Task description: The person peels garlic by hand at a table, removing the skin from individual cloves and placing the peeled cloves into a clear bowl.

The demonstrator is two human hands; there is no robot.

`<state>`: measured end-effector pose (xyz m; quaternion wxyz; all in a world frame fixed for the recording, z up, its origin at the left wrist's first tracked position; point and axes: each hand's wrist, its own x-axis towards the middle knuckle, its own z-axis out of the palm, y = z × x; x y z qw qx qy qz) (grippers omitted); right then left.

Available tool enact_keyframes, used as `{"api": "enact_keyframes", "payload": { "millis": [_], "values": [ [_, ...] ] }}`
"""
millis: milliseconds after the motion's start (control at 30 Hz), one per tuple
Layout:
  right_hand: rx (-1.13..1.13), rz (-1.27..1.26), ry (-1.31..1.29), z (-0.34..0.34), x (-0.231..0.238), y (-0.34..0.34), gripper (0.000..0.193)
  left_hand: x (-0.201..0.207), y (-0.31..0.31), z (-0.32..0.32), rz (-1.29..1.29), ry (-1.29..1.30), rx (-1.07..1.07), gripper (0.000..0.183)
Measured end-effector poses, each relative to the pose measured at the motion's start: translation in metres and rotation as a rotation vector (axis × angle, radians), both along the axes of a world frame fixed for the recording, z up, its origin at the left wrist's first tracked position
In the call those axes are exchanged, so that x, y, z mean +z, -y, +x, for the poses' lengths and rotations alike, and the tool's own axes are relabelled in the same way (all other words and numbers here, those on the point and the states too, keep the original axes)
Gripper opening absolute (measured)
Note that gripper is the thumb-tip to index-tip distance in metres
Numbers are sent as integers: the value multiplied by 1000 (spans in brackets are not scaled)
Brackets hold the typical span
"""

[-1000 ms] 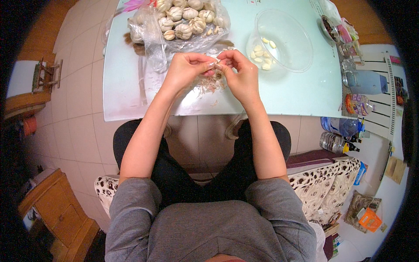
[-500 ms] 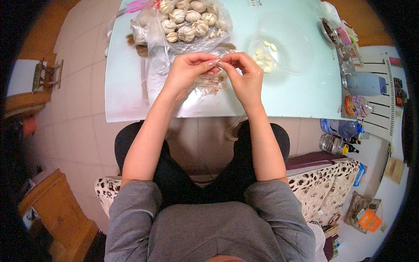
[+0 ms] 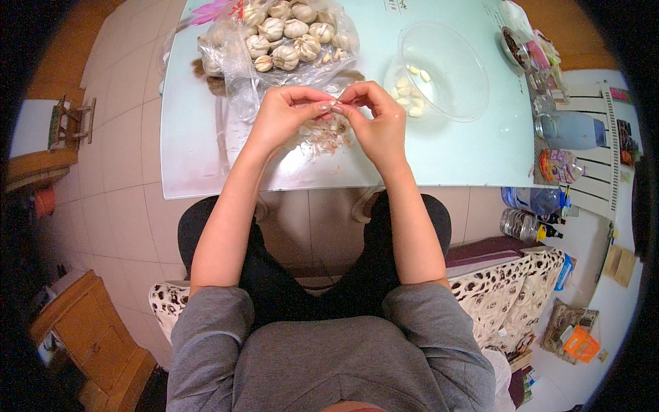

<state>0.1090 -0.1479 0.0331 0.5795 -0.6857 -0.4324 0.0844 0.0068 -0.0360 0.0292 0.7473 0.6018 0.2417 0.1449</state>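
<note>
Over the near part of the table, my left hand and my right hand meet fingertip to fingertip. Both are closed in a pinch on a small pale garlic clove, mostly covered by the fingers. Just below them lies a loose heap of papery garlic skins. Beyond my left hand, whole garlic bulbs fill an opened clear plastic bag. To the right of my right hand stands a clear round plastic bowl, with several peeled cloves at its left side.
The pale glass-topped table ends just in front of my knees. Along its right edge stand a dish of dark bits, a bluish jug and a plastic container. Large bottles are beyond that edge, near a spotted sofa cover.
Both hands have shifted very slightly left and the fingers have changed their pinch on the clove. The whole view has moved a little; the bag and bowl stay in place on the table.
</note>
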Motion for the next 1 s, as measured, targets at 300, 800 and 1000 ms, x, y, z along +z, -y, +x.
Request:
{"api": "enact_keyframes", "payload": {
  "millis": [300,800,1000],
  "values": [
    [-51,24,-15,-3,-1,2,12,6,4,-2,-58,28,20,13],
    [67,-162,46,-2,7,6,13,5,7,-3,59,-84,-2,12],
    [44,-135,40,-3,5,5,12,4,16,1,-3,-57,114,11]
  ]
}}
